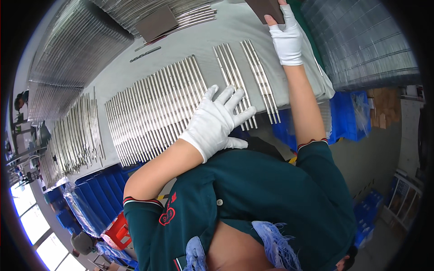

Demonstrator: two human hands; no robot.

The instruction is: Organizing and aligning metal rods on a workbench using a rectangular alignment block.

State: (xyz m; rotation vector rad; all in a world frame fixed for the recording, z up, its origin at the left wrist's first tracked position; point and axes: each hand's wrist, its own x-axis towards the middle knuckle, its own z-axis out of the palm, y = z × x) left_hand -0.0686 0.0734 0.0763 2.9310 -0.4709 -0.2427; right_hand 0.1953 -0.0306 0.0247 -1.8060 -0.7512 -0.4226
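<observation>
My left hand (214,118), in a white glove, lies palm down with its fingers spread over the near ends of a small group of shiny metal rods (230,67). Its heel is beside a wide row of similar rods (153,106), laid side by side. At the far right edge of the table, my right hand (288,39) wears a white glove with bare thumb and fingertips showing. It is closed on a flat dark brown block (267,9), partly cut off by the frame's top. A narrow group of rods (260,77) lies between my hands.
More rods (77,140) lie in a pile at the left. A dark drill bit (144,54) rests behind the wide row. Near the back are a brown sheet (156,23) and stacked clear trays (72,49). Blue bins (101,192) stand below the grey-covered table (181,45).
</observation>
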